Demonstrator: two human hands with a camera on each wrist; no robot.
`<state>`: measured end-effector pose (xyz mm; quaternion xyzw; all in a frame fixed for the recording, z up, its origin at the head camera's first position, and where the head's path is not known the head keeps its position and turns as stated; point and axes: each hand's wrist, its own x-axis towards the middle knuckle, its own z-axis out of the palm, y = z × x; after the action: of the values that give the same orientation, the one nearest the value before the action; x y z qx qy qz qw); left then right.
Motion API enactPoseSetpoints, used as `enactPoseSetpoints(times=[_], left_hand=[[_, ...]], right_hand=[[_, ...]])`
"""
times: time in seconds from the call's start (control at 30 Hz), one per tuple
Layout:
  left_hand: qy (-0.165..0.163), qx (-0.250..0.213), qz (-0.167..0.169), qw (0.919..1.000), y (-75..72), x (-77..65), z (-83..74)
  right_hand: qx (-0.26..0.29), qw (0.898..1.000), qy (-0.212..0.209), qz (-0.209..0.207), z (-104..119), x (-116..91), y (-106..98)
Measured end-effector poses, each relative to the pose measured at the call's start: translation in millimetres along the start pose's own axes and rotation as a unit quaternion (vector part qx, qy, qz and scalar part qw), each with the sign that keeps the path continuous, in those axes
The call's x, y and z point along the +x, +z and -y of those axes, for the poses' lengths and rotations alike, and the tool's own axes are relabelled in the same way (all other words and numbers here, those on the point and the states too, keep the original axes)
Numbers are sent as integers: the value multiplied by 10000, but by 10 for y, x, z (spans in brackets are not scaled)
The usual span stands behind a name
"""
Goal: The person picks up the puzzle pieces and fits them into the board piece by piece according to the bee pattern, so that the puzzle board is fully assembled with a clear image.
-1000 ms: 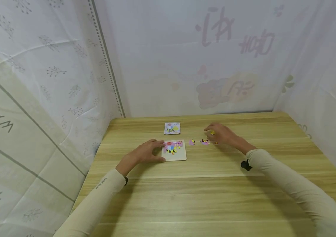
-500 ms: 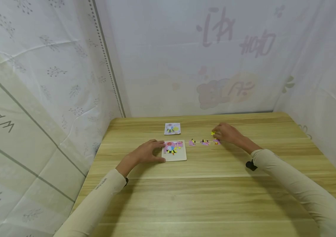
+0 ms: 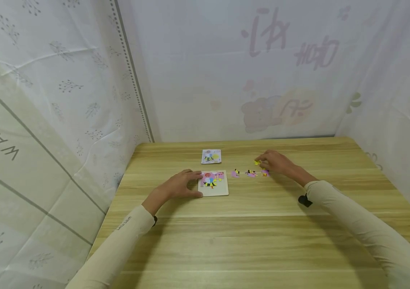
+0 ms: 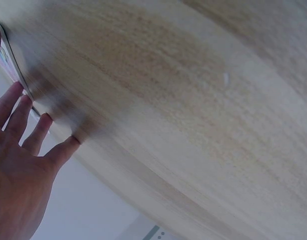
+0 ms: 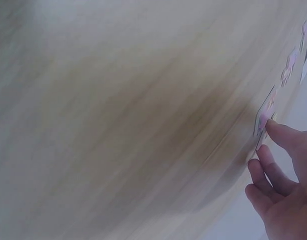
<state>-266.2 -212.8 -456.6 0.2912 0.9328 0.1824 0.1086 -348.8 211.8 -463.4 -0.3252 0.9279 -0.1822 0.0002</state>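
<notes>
A pale square puzzle board lies on the table, its upper part filled with pink, yellow and black-striped bee pieces. My left hand rests at its left side, thumb at the lower corner and fingers spread along the upper left edge. In the left wrist view the left fingers reach out straight, some touching the tabletop. To the right, my right hand pinches a small yellow puzzle piece between thumb and fingertips, low over the table. The other right fingers are bent beneath.
Loose puzzle pieces lie in a row right of the board: a pink-and-black one, a second striped one, and a pink one below my right hand. A bee picture card lies behind the board. Printed curtains enclose the wooden table.
My right hand first drew back to the right, uncovering the pink piece, then closed on the yellow piece and shifted it slightly left. The left hand stays at the board.
</notes>
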Motion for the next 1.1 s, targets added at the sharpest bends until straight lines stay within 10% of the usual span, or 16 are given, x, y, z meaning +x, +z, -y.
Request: enactPoseSetpoints(times=[1.1], left_hand=[[-127,-16,56,9999,20,22,25]], right_hand=[[-171,9967,-792,-103,465,159,186]])
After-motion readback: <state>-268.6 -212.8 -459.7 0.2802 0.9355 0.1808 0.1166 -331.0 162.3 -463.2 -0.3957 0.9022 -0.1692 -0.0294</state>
